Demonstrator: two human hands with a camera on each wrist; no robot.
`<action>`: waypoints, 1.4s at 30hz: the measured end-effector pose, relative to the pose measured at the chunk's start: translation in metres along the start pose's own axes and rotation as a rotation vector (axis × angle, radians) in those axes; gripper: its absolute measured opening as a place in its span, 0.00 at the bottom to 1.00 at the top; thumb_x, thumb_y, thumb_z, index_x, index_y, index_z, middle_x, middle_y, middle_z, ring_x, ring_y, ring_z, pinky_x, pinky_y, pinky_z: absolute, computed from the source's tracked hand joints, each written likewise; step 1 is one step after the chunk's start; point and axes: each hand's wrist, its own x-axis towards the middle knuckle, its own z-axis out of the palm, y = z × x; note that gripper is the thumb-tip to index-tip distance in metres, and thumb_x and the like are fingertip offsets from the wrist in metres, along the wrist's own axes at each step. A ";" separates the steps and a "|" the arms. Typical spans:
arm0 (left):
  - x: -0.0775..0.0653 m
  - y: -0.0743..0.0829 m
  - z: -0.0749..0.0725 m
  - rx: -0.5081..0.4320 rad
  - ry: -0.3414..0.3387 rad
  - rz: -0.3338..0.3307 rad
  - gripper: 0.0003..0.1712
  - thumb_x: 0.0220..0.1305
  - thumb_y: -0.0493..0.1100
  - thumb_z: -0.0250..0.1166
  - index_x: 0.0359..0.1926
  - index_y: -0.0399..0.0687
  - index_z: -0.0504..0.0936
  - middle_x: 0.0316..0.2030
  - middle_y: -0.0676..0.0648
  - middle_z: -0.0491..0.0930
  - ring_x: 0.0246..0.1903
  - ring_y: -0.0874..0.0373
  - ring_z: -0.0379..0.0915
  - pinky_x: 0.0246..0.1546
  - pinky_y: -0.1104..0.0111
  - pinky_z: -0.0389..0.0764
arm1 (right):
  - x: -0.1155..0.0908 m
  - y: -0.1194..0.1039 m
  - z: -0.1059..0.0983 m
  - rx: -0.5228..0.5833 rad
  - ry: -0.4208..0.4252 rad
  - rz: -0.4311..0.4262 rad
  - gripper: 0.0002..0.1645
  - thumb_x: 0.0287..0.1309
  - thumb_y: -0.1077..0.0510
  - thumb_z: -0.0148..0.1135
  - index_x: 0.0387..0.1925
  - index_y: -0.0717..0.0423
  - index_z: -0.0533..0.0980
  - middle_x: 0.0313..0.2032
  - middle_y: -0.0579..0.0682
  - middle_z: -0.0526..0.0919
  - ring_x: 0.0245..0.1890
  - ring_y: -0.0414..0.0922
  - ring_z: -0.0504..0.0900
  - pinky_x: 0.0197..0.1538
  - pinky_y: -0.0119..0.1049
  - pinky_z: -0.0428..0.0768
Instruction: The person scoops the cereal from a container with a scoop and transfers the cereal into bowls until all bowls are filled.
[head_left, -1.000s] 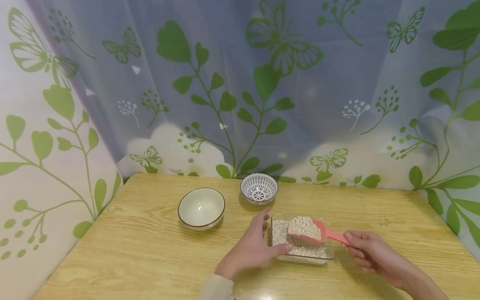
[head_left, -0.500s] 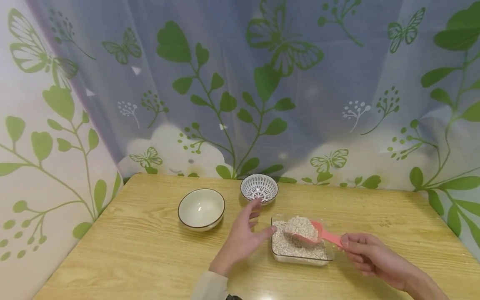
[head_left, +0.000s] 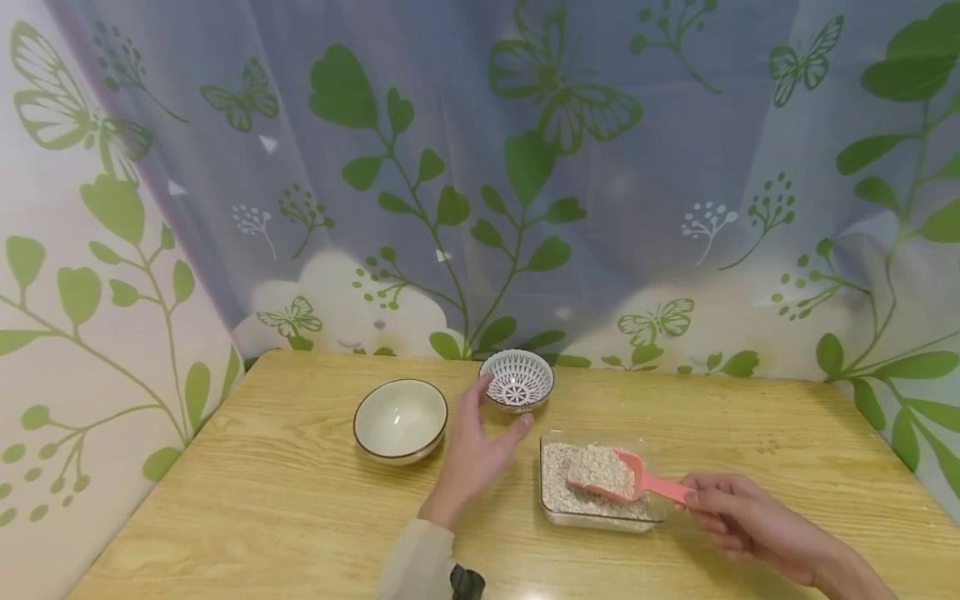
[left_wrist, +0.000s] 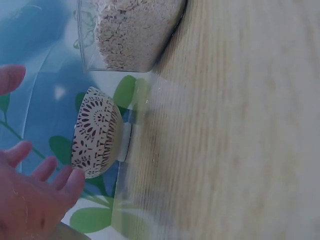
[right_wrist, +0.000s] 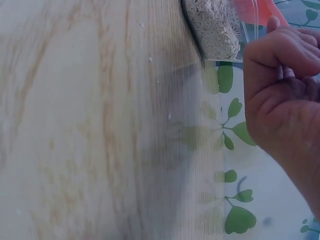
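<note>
**My Right Hand (head_left: 757,517) Is Holding a Loaded Scoop (head_left: 636,477) While My Left Hand (head_left: 468,454) Is Hovering Beside a Patterned Bowl (head_left: 517,379)**

My right hand is grasping the pink scoop by the end of its handle, the fingers curling in beneath. The scoop is carrying a heap of pale flakes (head_left: 600,468) and is lying over a clear rectangular container (head_left: 600,521), which is holding more of the same; whether the scoop's underside is touching the flakes below, I cannot tell. The container is standing on the desk (head_left: 262,483), between my two hands.

My left hand is released, its fingers and thumb spreading apart at the near left side of the patterned bowl. In the head view the index fingertip is overlapping the bowl's left rim, but I cannot tell whether it is making contact. The bowl is standing upright near the back edge of the desk, beyond the container. A larger cream bowl (head_left: 401,417) with a dark rim is standing to the left of my left hand.

A light sleeve (head_left: 416,558) is covering my left forearm. Behind the desk, a curtain (head_left: 630,183) is showing green leaves and butterflies.
</note>
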 end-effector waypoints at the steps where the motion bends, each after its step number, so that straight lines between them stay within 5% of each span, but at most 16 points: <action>1: 0.002 0.000 0.001 0.016 0.017 -0.002 0.49 0.62 0.55 0.71 0.78 0.48 0.59 0.74 0.41 0.62 0.73 0.43 0.60 0.74 0.45 0.65 | 0.000 0.000 0.000 -0.002 -0.007 -0.010 0.18 0.83 0.58 0.34 0.48 0.54 0.74 0.25 0.38 0.69 0.19 0.42 0.52 0.24 0.39 0.50; 7: 0.013 -0.001 0.006 0.095 0.068 -0.038 0.53 0.58 0.60 0.72 0.78 0.50 0.58 0.72 0.38 0.63 0.72 0.42 0.63 0.70 0.40 0.66 | 0.000 0.002 -0.002 -0.011 -0.013 -0.043 0.20 0.84 0.58 0.32 0.47 0.55 0.73 0.24 0.38 0.68 0.18 0.44 0.50 0.23 0.41 0.47; 16: 0.031 -0.008 0.016 0.051 0.033 -0.103 0.61 0.52 0.60 0.76 0.80 0.55 0.52 0.71 0.37 0.58 0.68 0.37 0.64 0.66 0.40 0.72 | 0.000 -0.001 -0.005 -0.011 0.023 -0.053 0.20 0.84 0.57 0.31 0.41 0.53 0.72 0.23 0.39 0.65 0.18 0.43 0.47 0.23 0.41 0.46; 31: 0.056 -0.014 0.023 0.090 0.012 -0.167 0.72 0.49 0.60 0.80 0.82 0.49 0.42 0.74 0.35 0.54 0.69 0.32 0.63 0.67 0.39 0.71 | 0.016 -0.032 -0.005 -0.075 0.098 -0.135 0.17 0.83 0.57 0.34 0.42 0.50 0.72 0.21 0.41 0.59 0.18 0.44 0.45 0.23 0.42 0.43; 42: 0.074 -0.024 0.024 0.197 -0.029 -0.151 0.76 0.43 0.67 0.80 0.82 0.48 0.45 0.74 0.37 0.53 0.68 0.35 0.65 0.67 0.42 0.73 | 0.036 -0.050 -0.008 -0.074 0.132 -0.195 0.17 0.82 0.58 0.36 0.42 0.51 0.73 0.21 0.40 0.60 0.19 0.45 0.45 0.24 0.41 0.44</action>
